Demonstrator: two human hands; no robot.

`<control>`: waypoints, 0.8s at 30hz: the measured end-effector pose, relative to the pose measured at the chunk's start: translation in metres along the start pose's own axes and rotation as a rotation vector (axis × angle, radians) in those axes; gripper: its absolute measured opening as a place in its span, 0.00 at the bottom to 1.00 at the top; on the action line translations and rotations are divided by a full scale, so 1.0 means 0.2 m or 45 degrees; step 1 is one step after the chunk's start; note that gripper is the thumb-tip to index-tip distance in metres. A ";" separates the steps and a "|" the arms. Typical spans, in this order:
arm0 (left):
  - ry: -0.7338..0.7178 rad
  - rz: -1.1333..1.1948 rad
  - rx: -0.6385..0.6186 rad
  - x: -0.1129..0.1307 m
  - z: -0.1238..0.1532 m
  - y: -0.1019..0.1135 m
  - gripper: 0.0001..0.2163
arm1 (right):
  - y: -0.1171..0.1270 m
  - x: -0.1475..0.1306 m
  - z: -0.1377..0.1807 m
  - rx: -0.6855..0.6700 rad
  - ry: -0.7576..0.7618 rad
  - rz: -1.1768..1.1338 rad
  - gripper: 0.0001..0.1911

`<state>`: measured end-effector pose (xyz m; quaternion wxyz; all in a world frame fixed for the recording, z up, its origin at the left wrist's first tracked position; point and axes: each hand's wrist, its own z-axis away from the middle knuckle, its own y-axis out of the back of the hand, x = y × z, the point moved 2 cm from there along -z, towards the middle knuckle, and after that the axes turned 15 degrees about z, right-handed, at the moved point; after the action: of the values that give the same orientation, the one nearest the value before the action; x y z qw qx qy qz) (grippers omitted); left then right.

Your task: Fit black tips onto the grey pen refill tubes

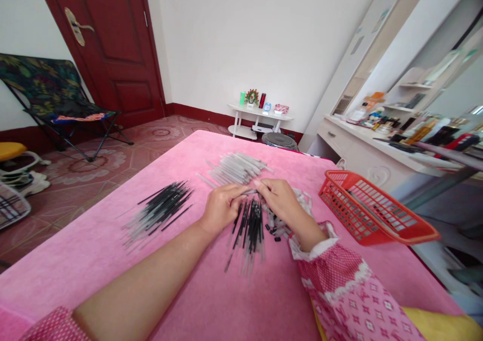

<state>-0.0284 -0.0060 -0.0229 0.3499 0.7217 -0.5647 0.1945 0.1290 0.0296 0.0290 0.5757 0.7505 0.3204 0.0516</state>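
Note:
My left hand (222, 207) and my right hand (279, 198) meet over the pink-covered table (188, 301). Between them is a thin, pale grey pen-like stick (249, 192); my left fingers are closed around one end and my right fingers pinch the other. Just below the hands lies a fanned pile of slim black sticks with clear ends (251, 225). A similar black pile (166, 207) rests to the left. Beyond my hands is a heap of whitish, translucent tubes (238, 168). Small clear and black cap-like pieces (278, 229) lie beside my right wrist, partly hidden by it.
An orange-red plastic basket (362, 225) holding some long pieces stands at the table's right edge. Yellow cloth (437, 323) lies at lower right. Beyond are a cluttered dresser (350, 142), a low white stand (260, 112), a folding chair (45, 89) and a red door (113, 44).

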 end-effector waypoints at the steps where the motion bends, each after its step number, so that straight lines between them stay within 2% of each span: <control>1: -0.001 -0.003 -0.003 0.00 0.00 0.00 0.15 | 0.00 0.00 0.00 -0.010 -0.009 0.008 0.22; 5: 0.015 0.001 0.015 -0.01 0.00 0.00 0.14 | 0.01 -0.01 0.00 -0.009 0.062 0.005 0.13; 9: 0.013 0.014 0.024 -0.01 0.00 0.00 0.14 | 0.02 -0.02 0.00 -0.066 0.018 0.047 0.21; 10: 0.014 0.019 0.027 -0.01 0.00 0.00 0.14 | 0.02 -0.02 0.01 -0.062 0.019 0.046 0.20; 14: 0.023 0.052 0.037 -0.01 0.00 0.00 0.14 | 0.03 -0.03 0.01 -0.006 0.081 0.027 0.10; 18: 0.001 0.060 0.022 -0.01 0.00 0.00 0.14 | 0.03 -0.03 0.01 -0.070 0.039 0.050 0.19; 24: -0.015 0.048 0.002 -0.01 0.00 0.00 0.14 | 0.02 -0.03 0.01 -0.080 -0.012 0.067 0.22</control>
<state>-0.0293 -0.0041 -0.0249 0.3423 0.7122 -0.5802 0.1973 0.1270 0.0237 0.0342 0.5989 0.7405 0.2960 0.0732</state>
